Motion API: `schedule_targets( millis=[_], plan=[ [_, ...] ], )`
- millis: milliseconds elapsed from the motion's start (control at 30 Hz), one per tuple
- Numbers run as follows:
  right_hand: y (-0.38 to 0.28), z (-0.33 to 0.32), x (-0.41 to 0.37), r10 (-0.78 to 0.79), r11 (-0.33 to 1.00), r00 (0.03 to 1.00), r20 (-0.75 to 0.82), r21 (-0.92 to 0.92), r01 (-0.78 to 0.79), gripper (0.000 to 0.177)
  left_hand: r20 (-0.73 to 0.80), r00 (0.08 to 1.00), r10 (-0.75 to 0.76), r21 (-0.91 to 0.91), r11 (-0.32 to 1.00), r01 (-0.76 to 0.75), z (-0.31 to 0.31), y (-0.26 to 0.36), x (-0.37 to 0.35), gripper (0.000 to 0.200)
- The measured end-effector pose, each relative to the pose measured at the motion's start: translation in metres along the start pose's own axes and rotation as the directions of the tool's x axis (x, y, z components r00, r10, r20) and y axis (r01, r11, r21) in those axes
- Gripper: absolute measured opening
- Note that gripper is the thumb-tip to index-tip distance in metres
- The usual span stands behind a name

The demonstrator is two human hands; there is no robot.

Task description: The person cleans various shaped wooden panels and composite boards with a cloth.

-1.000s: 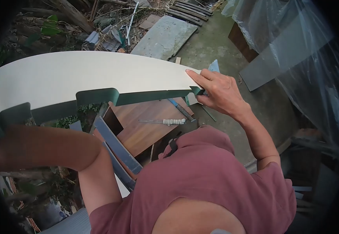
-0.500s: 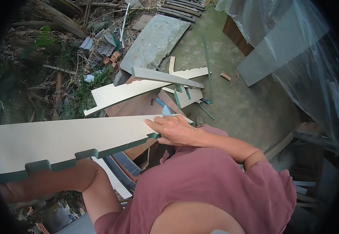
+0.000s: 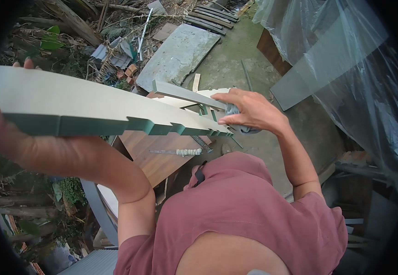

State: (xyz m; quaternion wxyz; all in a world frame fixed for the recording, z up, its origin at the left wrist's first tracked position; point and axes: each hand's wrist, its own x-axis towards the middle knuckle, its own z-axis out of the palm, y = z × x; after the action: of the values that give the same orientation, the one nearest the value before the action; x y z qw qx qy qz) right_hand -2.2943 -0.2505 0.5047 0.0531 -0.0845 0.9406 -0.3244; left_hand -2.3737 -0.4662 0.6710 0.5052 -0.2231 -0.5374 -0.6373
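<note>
A long cream board [image 3: 70, 96] with a green, notched edge slants across the view, its near end raised at the left. My left hand [image 3: 22, 144] grips that end, thumb below and fingertips over the top edge. Close to the board's narrow far end, my right hand [image 3: 256, 110] is closed around a bunched grey-blue cloth [image 3: 245, 129]. Below the board, a thin blade-like tool with a wrapped white handle [image 3: 189, 151] lies on a brown wooden surface [image 3: 155, 162]. Beside it is a dark, patterned metal strip [image 3: 201, 143].
Behind the board, a pale grey strip [image 3: 185, 94] lies across other cut boards. A concrete slab [image 3: 176, 55] and dark slats [image 3: 210, 20] are on the ground beyond. Clear plastic sheeting [image 3: 341, 59] drapes over panels at the right. Debris and plants fill the left.
The left end of the board has risen and turned, showing more of its green edge. My right hand has moved right and up, from the board's face to its far end, with the cloth.
</note>
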Motion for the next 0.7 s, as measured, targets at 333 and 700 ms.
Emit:
schedule_targets(
  millis=[333,700],
  plan=[
    [-0.162,-0.152,0.022,-0.304,0.918,0.489,-0.818,-0.113,0.38,0.069,0.392,0.919,-0.041,-0.093,0.992,0.083,0.088,-0.077,-0.145,0.107],
    [-0.085,-0.143,0.078,-0.123,0.974,0.871,-0.476,-0.225,0.014,0.05,0.434,0.868,-0.243,0.106,0.97,0.219,0.082,-0.131,-0.236,0.11]
  ],
)
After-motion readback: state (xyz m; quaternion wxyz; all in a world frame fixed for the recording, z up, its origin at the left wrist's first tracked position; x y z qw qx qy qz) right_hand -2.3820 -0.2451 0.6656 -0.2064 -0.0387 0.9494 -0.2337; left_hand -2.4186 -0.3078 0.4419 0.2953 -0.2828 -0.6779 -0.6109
